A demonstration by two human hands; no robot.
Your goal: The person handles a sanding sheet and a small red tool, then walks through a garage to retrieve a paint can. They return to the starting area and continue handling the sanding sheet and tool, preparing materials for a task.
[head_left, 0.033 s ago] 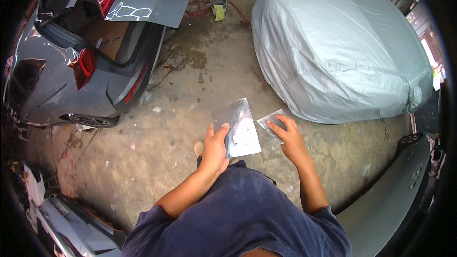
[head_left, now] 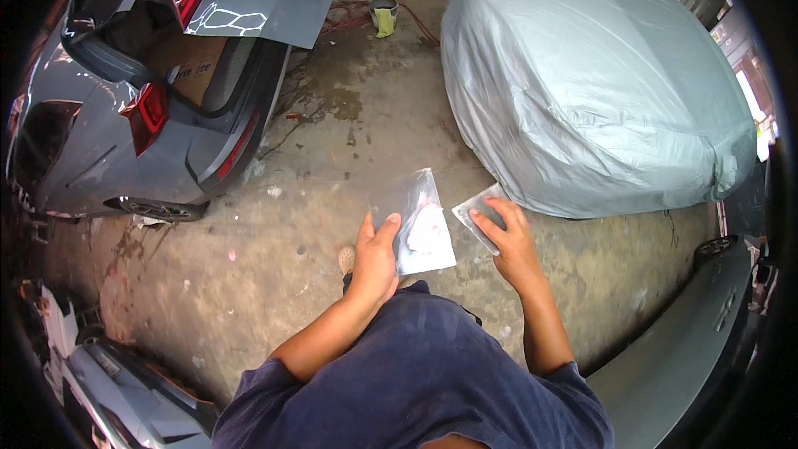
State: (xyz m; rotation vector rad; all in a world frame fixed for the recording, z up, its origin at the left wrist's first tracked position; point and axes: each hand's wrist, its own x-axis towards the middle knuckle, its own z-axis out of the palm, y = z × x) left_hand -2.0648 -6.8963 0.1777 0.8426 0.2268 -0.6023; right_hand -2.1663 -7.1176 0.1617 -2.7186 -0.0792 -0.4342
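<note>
My left hand [head_left: 376,254] grips a thin, shiny rectangular mixing board [head_left: 409,195] by its left edge, thumb on top. On the board's right half lies a whitish-pink smear of paste [head_left: 426,231]. To the right, my right hand [head_left: 513,248] pinches a flat grey putty spreader [head_left: 466,213] between thumb and fingers. The spreader is held just off the board's right edge, with a narrow gap between them. Both things are in front of my waist, above the floor.
A grey car [head_left: 91,150] with its tailgate raised stands at the left. A silver-covered vehicle [head_left: 573,83] fills the far right. At the back are a bucket [head_left: 383,5] with a yellow-green cloth and a red hose [head_left: 345,18]. A grey car panel [head_left: 682,349] lies near right.
My right hand has shifted slightly right with the spreader, widening the gap to the board a little. My left hand and the board have barely moved.
</note>
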